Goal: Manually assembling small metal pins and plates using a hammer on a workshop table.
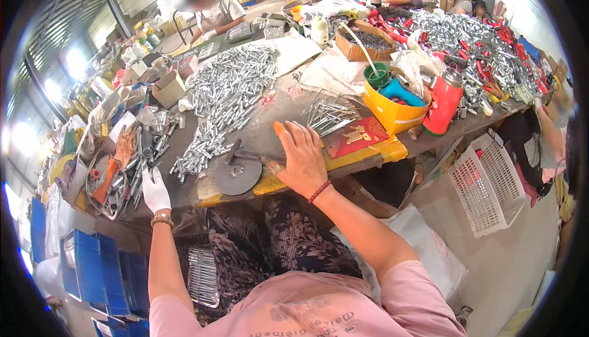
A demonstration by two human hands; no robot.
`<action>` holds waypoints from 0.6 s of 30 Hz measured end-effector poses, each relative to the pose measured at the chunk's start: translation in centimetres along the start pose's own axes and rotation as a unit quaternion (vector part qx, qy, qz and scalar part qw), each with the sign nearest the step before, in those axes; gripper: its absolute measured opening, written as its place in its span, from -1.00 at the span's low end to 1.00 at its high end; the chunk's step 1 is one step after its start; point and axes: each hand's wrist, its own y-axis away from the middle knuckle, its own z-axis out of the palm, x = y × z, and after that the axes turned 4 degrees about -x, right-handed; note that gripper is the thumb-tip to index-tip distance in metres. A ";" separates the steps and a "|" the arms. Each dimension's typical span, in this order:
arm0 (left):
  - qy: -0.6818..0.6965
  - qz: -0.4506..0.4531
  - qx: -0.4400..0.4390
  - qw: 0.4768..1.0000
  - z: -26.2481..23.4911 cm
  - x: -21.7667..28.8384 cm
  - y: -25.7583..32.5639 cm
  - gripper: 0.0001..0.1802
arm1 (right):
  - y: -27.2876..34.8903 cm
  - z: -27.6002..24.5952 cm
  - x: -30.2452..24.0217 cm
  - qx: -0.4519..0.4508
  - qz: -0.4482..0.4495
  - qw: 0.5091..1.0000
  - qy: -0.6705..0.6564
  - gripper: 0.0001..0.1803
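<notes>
My left hand [156, 191], in a white glove, is at the table's left front edge with its fingers stretched out. It is beside a jumble of metal rods and tools [132, 174], and nothing shows in its grasp. Bare but for an orange finger cover and a wrapped thumb, my right hand [305, 160] spreads over the yellow-taped front edge. Between the hands lies a dark round disc [236, 178] with a dark metal piece on top. Beyond it spreads a heap of shiny metal tubes [227, 94]. Thin metal rods [328, 116] lie past my right fingers.
At the right are a red envelope [362, 139], a yellow box [392, 111], a red flask [443, 104] and a large pile of metal parts [472, 48]. Blue bins [104, 269] stand low left, a white crate [491, 183] low right. Other people work across the table.
</notes>
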 end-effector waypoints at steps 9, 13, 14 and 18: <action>0.025 -0.016 0.043 0.999 0.1 -0.2 -0.3 -0.47 | -0.1 -0.9 0.0 -0.007 -0.008 1.000 -0.019 -0.08; 0.034 -0.025 0.024 0.999 0.3 0.0 -0.2 -0.51 | -0.6 -1.4 1.7 0.038 0.011 0.992 -0.116 -0.41; 0.036 -0.027 0.020 0.999 0.8 -0.4 -0.2 -0.51 | -1.0 -1.6 2.7 0.070 0.003 0.983 -0.171 -0.52; 0.030 -0.012 0.030 0.999 0.3 -2.8 0.1 -0.51 | -6.7 -4.7 8.8 0.017 0.038 0.997 -0.060 -0.73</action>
